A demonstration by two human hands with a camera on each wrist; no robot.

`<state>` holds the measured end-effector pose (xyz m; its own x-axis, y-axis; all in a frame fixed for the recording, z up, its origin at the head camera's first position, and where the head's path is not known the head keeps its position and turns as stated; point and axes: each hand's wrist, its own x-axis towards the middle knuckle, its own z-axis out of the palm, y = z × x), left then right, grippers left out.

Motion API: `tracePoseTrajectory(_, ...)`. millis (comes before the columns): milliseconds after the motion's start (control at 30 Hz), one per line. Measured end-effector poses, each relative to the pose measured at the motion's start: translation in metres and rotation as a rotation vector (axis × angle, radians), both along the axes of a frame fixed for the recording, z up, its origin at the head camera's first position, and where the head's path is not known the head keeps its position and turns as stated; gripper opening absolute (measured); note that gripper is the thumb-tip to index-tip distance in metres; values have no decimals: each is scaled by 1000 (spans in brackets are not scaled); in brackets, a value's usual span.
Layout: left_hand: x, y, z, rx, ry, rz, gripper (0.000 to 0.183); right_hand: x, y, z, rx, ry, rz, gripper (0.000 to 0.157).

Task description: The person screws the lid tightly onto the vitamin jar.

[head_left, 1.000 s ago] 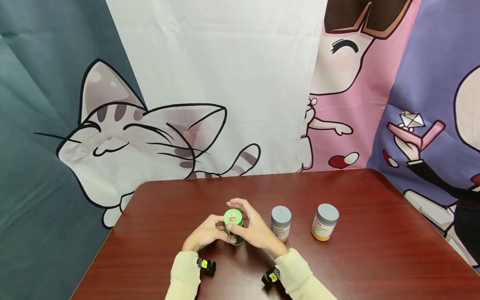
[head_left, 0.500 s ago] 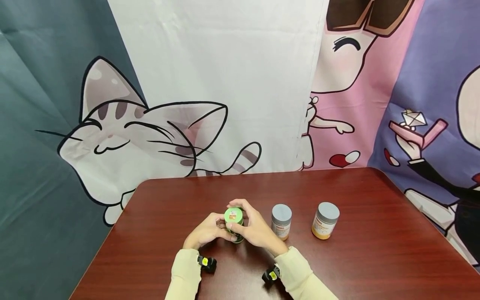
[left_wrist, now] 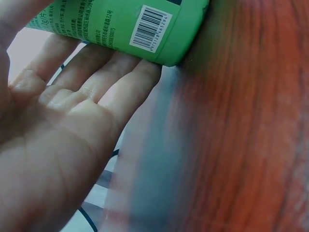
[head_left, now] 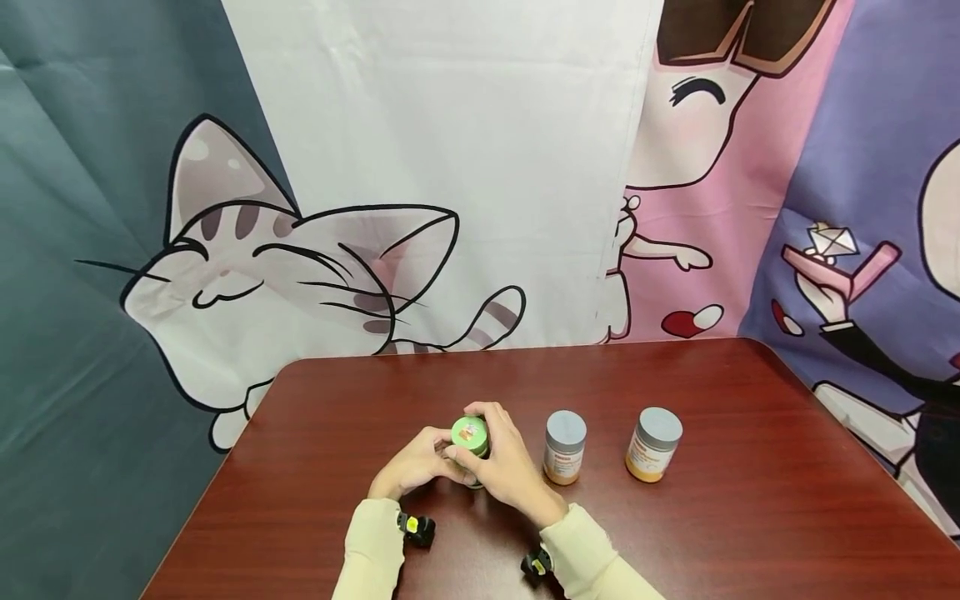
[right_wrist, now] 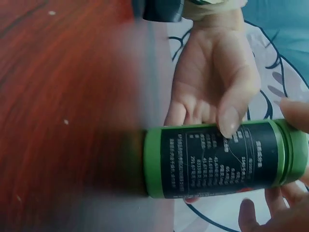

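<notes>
A green bottle [right_wrist: 212, 166] with a dark printed label stands upright on the table between the two hands. Its round green lid [head_left: 469, 433] carries a small sticker on top. My left hand [head_left: 414, 465] holds the body low down; the right wrist view shows its thumb pressed across the label. The left wrist view has its fingers behind the bottle, beside a white barcode [left_wrist: 150, 28]. Around the lid curl the thumb and fingers of my right hand [head_left: 506, 464]. Most of the bottle's body is hidden by the hands in the head view.
Two grey-lidded jars with white labels stand to the right: a nearer jar [head_left: 564, 447] close to the right hand and a farther jar [head_left: 653, 445]. The reddish-brown table [head_left: 360, 392] ends at a cartoon-printed cloth [head_left: 487, 167] behind.
My right hand has turned around the lid, its wrist swinging slightly left and toward me. The lid's sticker looks turned. The left hand keeps its hold on the bottle.
</notes>
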<state>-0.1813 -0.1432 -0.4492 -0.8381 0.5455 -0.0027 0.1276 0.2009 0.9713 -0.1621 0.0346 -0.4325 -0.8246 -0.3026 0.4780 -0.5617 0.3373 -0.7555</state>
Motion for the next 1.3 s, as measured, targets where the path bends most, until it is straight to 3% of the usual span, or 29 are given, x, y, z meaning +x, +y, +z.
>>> tracePoseTrajectory(100,-5,-3,-12,-23,22,18,35,2,-1,1,13,3,-15,54)
tracePoseTrajectory(300,-5,-2,-14,-54,40,28,32,0,6,0,4,-79,74,70)
tracePoseTrajectory(500,-5,-2,-14,4,-27,0,33,-3,14,6,-66,-141,193,62)
tracePoseTrajectory(733,-6,-1,-15,33,-21,-26,35,10,16,31,-62,-173,291,51)
tracePoseTrajectory(1000,-4,0,-14,28,-77,-6,37,13,17,36,-27,-161,283,46)
tracePoseTrajectory(1300,-6,-1,-14,30,-69,-3,36,6,13,26,-49,-155,170,54)
